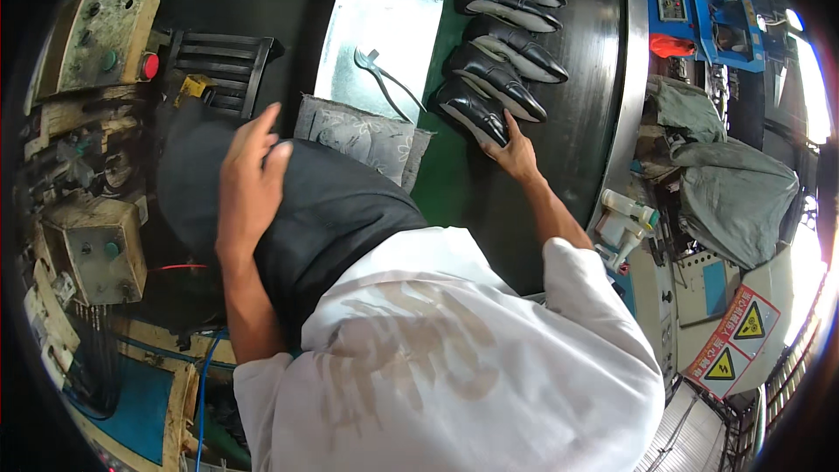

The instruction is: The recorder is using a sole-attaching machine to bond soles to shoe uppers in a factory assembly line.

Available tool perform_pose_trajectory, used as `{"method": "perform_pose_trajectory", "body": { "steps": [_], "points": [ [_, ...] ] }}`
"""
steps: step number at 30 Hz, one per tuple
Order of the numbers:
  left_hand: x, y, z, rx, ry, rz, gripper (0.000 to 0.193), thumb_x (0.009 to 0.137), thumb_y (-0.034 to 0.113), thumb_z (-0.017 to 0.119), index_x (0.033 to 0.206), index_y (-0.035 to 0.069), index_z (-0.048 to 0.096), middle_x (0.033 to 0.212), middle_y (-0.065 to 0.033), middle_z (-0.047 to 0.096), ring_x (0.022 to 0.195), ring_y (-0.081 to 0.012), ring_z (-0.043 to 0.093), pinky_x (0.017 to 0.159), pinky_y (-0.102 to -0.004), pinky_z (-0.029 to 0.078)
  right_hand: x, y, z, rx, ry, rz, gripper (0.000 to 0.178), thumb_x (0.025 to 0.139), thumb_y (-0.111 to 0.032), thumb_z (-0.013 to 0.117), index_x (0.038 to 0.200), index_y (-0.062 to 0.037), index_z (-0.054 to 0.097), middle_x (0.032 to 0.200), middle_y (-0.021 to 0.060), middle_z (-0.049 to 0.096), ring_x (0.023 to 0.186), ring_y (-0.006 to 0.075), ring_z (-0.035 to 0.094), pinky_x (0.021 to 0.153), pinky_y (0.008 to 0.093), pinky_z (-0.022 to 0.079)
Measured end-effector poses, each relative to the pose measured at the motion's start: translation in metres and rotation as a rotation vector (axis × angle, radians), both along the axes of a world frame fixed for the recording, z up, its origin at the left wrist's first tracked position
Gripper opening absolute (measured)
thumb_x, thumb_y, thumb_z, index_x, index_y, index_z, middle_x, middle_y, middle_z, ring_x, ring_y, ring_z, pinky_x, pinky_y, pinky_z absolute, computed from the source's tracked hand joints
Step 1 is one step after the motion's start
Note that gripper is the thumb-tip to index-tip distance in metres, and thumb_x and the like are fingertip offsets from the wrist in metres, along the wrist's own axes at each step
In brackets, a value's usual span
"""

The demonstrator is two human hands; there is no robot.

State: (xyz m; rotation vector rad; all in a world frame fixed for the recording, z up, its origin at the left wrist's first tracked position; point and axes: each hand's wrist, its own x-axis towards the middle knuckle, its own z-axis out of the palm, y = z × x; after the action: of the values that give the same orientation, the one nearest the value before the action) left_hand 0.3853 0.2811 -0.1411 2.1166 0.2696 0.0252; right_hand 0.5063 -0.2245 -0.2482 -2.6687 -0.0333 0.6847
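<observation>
My right hand (514, 156) grips the near end of the closest black leather shoe (470, 105), one finger stretched along its pale underside and the thumb at the other side. That shoe lies on its side on a dark green belt (489, 210), at the near end of a row of similar black shoes (502, 9). My left hand (249, 179) is raised over my dark-trousered leg, fingers apart, holding nothing. Left of the shoes, pincers (381, 74) with spread handles lie on a shiny metal plate (350, 26). A grey floral cushion (363, 135) sits at the plate's near end.
A metal rail (631, 61) edges the belt on the right. At left stand a grimy control box (105, 39) with a red button, a black slatted rack (223, 57) and machinery. Grey cloth covers (734, 192), white bottles (625, 218) and a blue machine (708, 22) are at right.
</observation>
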Motion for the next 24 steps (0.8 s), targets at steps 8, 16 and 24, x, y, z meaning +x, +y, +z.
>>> {"method": "perform_pose_trajectory", "body": {
  "steps": [8, 16, 24],
  "points": [
    [0.080, -0.048, 0.013, -0.340, -0.152, -0.054, 0.048, 0.106, 0.011, 0.069, 0.152, 0.003, 0.060, 0.145, -0.0177, 0.065, 0.124, -0.0247, 0.069, 0.101, -0.0372, 0.058, -0.008, 0.112, 0.093, 0.651, 0.307, -0.274, 0.070, 0.094, -0.040, 0.085, 0.136, 0.0112, 0.062, 0.111, 0.0146, 0.075, 0.095, 0.0182, 0.072, 0.087, 0.0344, 0.059],
    [0.045, 0.072, 0.034, -0.049, -0.328, 0.091, 0.035, 0.106, 0.015, 0.071, 0.138, 0.001, 0.069, 0.136, -0.0170, 0.071, 0.119, -0.0297, 0.071, 0.101, -0.0336, 0.055, -0.031, 0.310, 0.152, 0.658, 0.362, 0.236, 0.090, 0.088, -0.049, 0.088, 0.147, 0.0118, 0.057, 0.119, 0.0191, 0.074, 0.106, 0.0224, 0.072, 0.097, 0.0364, 0.057],
    [-0.117, 0.099, 0.020, 0.124, -0.423, 0.732, 0.026, 0.100, 0.012, 0.076, 0.122, -0.002, 0.076, 0.117, -0.0164, 0.076, 0.109, -0.0292, 0.074, 0.095, -0.0362, 0.057, -0.086, 0.400, 0.129, 0.684, 0.545, 0.646, 0.087, 0.091, -0.040, 0.087, 0.154, 0.0083, 0.053, 0.125, 0.0243, 0.074, 0.114, 0.0266, 0.072, 0.105, 0.0376, 0.055]
  ]
}}
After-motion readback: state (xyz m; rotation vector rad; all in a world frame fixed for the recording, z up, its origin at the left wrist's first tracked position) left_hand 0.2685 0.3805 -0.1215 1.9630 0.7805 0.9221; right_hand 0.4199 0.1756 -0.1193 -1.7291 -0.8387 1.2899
